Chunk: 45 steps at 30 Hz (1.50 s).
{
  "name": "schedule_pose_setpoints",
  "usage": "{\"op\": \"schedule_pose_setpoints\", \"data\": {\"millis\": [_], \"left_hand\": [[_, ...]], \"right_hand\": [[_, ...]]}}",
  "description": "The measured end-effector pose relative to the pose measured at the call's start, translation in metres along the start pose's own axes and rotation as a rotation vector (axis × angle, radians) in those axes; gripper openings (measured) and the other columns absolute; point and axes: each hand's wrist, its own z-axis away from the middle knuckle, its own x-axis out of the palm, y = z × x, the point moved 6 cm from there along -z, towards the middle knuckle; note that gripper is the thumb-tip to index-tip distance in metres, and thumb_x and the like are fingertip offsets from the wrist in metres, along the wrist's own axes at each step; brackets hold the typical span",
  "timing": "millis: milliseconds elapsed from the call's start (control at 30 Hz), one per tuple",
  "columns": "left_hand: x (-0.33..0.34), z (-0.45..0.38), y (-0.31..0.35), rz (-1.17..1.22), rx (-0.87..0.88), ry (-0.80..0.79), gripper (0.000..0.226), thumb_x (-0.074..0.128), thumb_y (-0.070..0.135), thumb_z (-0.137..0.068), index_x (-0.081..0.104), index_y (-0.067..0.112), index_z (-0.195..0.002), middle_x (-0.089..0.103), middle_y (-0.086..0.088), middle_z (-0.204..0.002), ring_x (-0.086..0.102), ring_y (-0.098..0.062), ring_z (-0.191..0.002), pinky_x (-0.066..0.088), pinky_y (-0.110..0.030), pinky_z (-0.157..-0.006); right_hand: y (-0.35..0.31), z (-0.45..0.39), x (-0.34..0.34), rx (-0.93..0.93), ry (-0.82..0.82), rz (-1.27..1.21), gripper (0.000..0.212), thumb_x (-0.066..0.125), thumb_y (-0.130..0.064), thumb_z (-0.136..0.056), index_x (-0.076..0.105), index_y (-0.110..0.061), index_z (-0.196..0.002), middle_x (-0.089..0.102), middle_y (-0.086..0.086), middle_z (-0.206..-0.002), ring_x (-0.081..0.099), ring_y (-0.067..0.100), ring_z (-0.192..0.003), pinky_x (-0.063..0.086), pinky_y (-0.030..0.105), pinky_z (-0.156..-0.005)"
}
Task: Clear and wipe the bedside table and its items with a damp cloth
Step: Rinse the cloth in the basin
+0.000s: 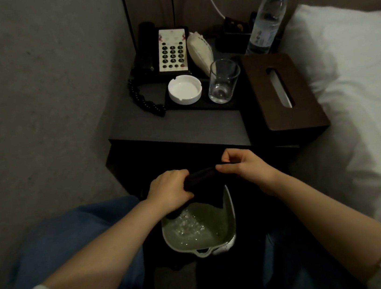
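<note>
Wringing dark cloth [204,179] over water basin [231,226], near side of table [177,126]: left hand [170,191] gripped one end, right hand [243,163] pinched other. Table items not yet cleared; wiping not begun, seemingly.

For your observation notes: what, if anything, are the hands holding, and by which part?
Both hold a dark cloth over the basin: left hand around one end, right hand pinching the other.

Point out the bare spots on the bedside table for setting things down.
Free: the front strip of the bedside table, bordered by the dark tray behind and the tissue box on its right. Crowded: the back, with telephone, ashtray, glass and water bottle.
</note>
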Motion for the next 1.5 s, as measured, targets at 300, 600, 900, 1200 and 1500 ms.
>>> {"op": "schedule_pose_setpoints", "data": {"millis": [300,600,900,1200,1500], "left_hand": [[0.006,0.005,-0.009,-0.128,-0.037,-0.084,0.037,0.057,0.018,-0.085,0.055,0.025,-0.121,0.055,-0.003,-0.114,0.059,-0.026,-0.103,0.048,-0.035,-0.075],[0.013,0.002,-0.008,-0.045,-0.083,-0.214,0.005,0.063,0.029,-0.083,0.058,0.029,-0.083,0.060,0.005,-0.091,0.059,-0.016,-0.086,0.047,-0.029,-0.066],[-0.001,-0.004,-0.006,0.133,-0.096,-0.082,0.011,0.054,0.026,-0.085,0.045,0.031,-0.083,0.056,0.008,-0.083,0.060,-0.020,-0.085,0.038,-0.029,-0.062],[0.036,-0.006,0.005,-0.156,-0.031,-0.126,0.029,0.053,0.018,-0.091,0.065,0.021,-0.117,0.060,-0.004,-0.121,0.059,-0.025,-0.108,0.047,-0.030,-0.080],[0.149,0.008,-0.004,-0.521,0.156,-0.695,0.057,0.044,0.022,-0.098,0.025,0.013,-0.151,-0.001,-0.008,-0.162,0.006,-0.033,-0.147,0.012,-0.047,-0.119]], "right_hand": [[0.006,0.006,0.003,0.082,0.040,0.066,0.034,0.067,-0.006,-0.089,0.043,-0.018,-0.068,0.046,-0.001,-0.065,0.044,0.007,-0.058,0.037,0.015,-0.053],[0.032,0.001,-0.016,0.275,0.133,0.304,0.027,0.066,-0.015,-0.090,0.047,-0.018,-0.072,0.048,-0.002,-0.066,0.044,0.010,-0.057,0.035,0.021,-0.051],[0.027,0.003,-0.017,0.204,0.226,0.751,0.014,0.059,-0.028,-0.093,0.048,-0.023,-0.087,0.054,-0.003,-0.085,0.055,0.021,-0.084,0.039,0.028,-0.068],[0.053,-0.007,0.040,0.170,0.197,0.935,0.030,0.061,-0.023,-0.088,0.057,-0.016,-0.116,0.055,0.008,-0.122,0.059,0.029,-0.108,0.051,0.037,-0.085],[0.145,-0.015,0.094,0.131,-0.462,1.726,0.068,0.053,-0.054,-0.090,0.034,-0.027,-0.150,0.007,0.004,-0.164,-0.020,0.032,-0.147,-0.033,0.070,-0.091]]}}
